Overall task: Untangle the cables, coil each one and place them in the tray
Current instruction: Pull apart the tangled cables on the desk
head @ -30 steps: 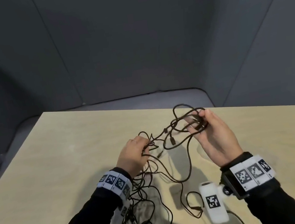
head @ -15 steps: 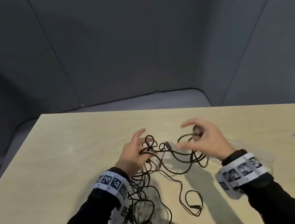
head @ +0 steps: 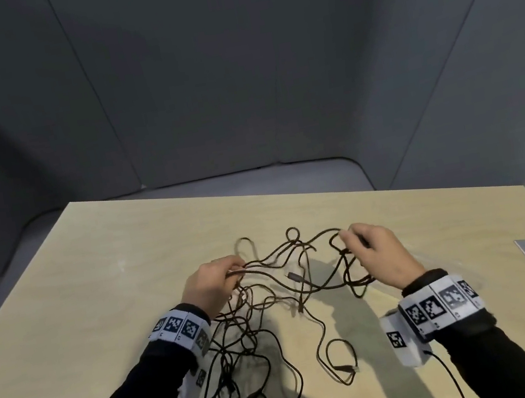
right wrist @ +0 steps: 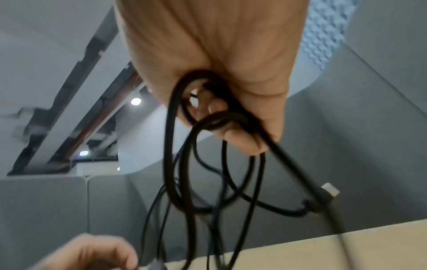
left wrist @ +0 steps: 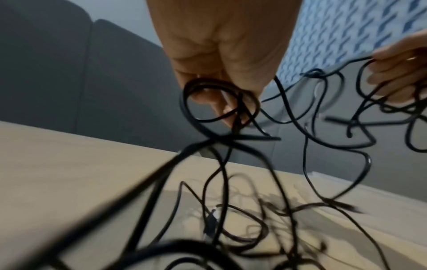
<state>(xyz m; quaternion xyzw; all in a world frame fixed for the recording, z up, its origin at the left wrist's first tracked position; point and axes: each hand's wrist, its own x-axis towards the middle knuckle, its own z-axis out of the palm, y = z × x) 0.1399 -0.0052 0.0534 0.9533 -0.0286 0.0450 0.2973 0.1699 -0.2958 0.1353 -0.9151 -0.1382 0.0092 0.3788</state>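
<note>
We were early in untangling: left hand (head: pixel 211 285) and right hand (head: pixel 379 254) each pinched loops of the cables (head: pixel 296 273) above the table (head: pixel 96 296), the rest knotted there. Nothing coiled; no tray seen.

From my seat I find no readable words, numbers or brand names anywhere. The only signs I can pick out are black-and-white square code patterns on the white band at the left wrist (head: pixel 180 327), on the band at the right wrist (head: pixel 440 303), and one on the white block (head: pixel 397 339) under the right wrist.
</note>
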